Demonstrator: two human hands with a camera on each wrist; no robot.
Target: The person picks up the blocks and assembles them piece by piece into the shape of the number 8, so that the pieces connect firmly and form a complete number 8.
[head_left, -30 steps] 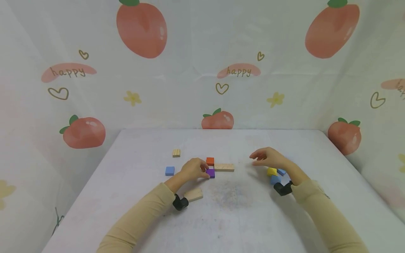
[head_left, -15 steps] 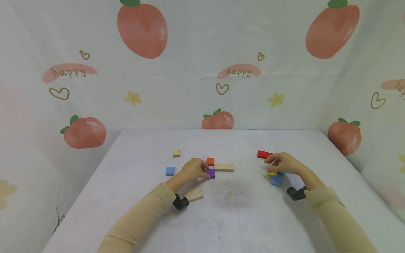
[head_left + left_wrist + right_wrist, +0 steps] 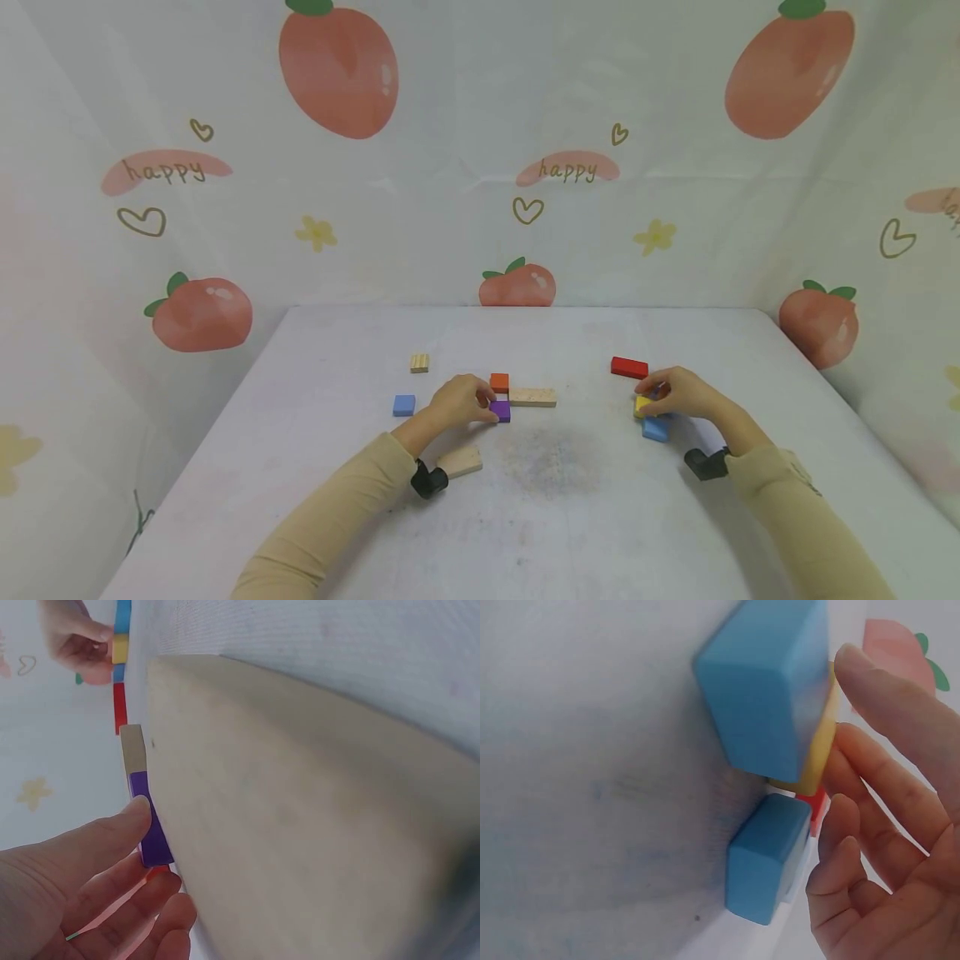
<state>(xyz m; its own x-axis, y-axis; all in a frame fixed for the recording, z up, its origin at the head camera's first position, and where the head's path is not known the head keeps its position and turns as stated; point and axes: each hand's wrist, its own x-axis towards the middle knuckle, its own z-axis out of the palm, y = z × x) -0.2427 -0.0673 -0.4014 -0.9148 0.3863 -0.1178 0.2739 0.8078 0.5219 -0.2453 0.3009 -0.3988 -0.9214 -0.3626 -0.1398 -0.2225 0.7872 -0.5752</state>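
In the head view, the left hand [image 3: 456,402] pinches the purple block [image 3: 502,411] on the worktop [image 3: 570,533]; the right hand [image 3: 684,394] is at the yellow block [image 3: 641,405]. Left wrist: purple looks light, stiff, best taken by opposite sides. Right wrist: whether that grip is closed, I cannot tell.
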